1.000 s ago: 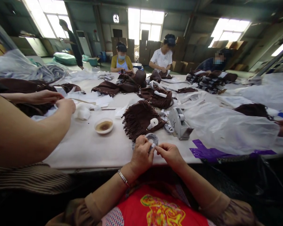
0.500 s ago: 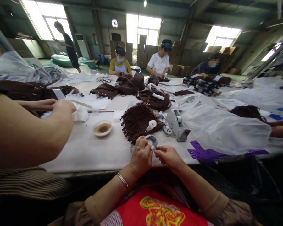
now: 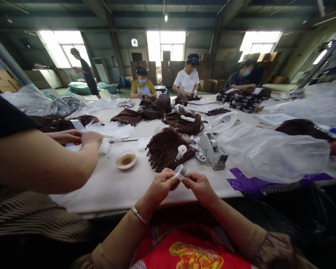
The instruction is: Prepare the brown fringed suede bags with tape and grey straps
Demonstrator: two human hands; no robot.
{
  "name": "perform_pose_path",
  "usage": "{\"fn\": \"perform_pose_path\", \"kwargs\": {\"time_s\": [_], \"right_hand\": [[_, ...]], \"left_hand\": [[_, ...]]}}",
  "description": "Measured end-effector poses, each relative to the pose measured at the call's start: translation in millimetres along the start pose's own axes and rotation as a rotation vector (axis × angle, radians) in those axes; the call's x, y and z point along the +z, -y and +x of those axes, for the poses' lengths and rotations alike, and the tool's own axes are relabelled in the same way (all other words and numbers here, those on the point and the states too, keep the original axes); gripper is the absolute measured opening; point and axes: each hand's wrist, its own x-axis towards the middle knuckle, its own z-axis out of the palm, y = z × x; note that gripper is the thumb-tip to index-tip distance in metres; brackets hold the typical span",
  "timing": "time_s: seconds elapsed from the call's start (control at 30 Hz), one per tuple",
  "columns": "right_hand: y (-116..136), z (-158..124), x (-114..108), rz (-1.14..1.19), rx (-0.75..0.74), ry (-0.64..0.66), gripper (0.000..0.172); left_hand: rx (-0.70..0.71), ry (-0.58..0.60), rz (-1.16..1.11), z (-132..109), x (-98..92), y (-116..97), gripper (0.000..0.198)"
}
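Just in front of me both hands pinch a small grey-white wrapped coil (image 3: pixel 180 170), raised near the table's front edge. My left hand (image 3: pixel 162 185) is closed on its left side, fingertips pressed together. From the right, the thumb and fingers of my right hand (image 3: pixel 198 186) pinch its lower right side. Fingers hide part of the coil. Right behind it lies a dark brown fringed bag (image 3: pixel 164 147) with a white wrapped piece (image 3: pixel 182 151) on it. A grey tape dispenser (image 3: pixel 214 153) stands to the bag's right.
A shallow dish with brown contents (image 3: pixel 125 160) sits left of the bag. At left, a co-worker's arm (image 3: pixel 70 160) reaches over the table. Clear plastic sheeting (image 3: pixel 274 153) and purple tape (image 3: pixel 249 181) lie at right. More brown bags (image 3: pixel 183 121) and several people are beyond.
My left hand has shifted from gripping the coil from above to a fingertip pinch. The coil has turned, its ring opening no longer facing me. My view has tilted upward slightly.
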Motion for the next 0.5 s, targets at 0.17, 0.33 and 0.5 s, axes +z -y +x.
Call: {"fn": "perform_pose_path", "kwargs": {"time_s": [0.17, 0.33, 0.5], "right_hand": [[0, 8, 5, 0.091, 0.084, 0.082, 0.041], [-2, 9, 4, 0.147, 0.048, 0.134, 0.037], [-6, 3, 2, 0.212, 0.042, 0.122, 0.032]], "left_hand": [[-0.049, 0.059, -0.304, -6, 2.5, 10, 0.040], [-0.008, 0.078, -0.281, -9, 1.6, 9, 0.042], [0.085, 0.054, -0.016, -9, 5.3, 8, 0.045]]}}
